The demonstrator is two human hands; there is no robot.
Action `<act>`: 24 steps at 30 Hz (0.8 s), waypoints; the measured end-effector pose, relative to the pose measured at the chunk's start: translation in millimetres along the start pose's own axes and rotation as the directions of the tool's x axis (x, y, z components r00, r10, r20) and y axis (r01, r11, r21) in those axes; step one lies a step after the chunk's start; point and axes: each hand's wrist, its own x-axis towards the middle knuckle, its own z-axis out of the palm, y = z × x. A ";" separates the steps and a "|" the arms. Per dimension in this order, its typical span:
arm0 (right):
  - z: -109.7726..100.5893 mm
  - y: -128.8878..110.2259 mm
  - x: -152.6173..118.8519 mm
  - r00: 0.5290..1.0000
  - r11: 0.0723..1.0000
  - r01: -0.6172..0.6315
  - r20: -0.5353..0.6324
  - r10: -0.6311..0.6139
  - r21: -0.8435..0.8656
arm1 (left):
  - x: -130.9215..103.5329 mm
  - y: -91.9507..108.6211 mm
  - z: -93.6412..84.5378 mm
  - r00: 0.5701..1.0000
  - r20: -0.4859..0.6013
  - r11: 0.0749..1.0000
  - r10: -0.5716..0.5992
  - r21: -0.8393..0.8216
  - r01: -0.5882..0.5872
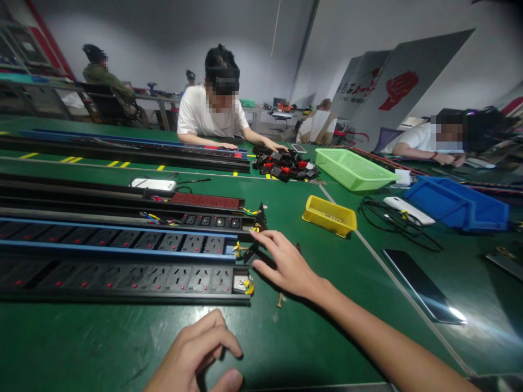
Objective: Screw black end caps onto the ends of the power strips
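Note:
Several long socket strips lie side by side on the green table at the left, their ends toward the middle. My right hand (288,264) reaches over the strip ends, fingers apart, thumb beside a black end bracket (252,255). Yellow-green wires stick out at the end of the blue strip (208,257) and the near black strip (143,298). My left hand (200,351) hovers near the front edge, fingers curled but apart, with nothing in it. A small brass-coloured screw (280,300) lies below my right hand.
Beyond are a yellow bin (329,216), a green basket (353,170), a pile of black and red parts (284,164) and a blue bin (457,202). A phone (423,286) and coiled cable lie right. A person in a white shirt works across the table.

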 end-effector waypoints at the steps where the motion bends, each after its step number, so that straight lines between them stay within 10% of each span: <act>1: 2.6 -1.2 0.3 1.000 1.000 0.005 0.023 -0.004 -0.026 | 1.1 0.0 -0.1 1.000 0.008 1.000 -0.002 -0.006 0.002; 24: -19.8 14.3 -14.3 0.995 0.984 -0.096 -0.001 0.097 -0.150 | 4.7 -8.7 2.0 0.999 0.033 0.998 -0.015 -0.053 0.017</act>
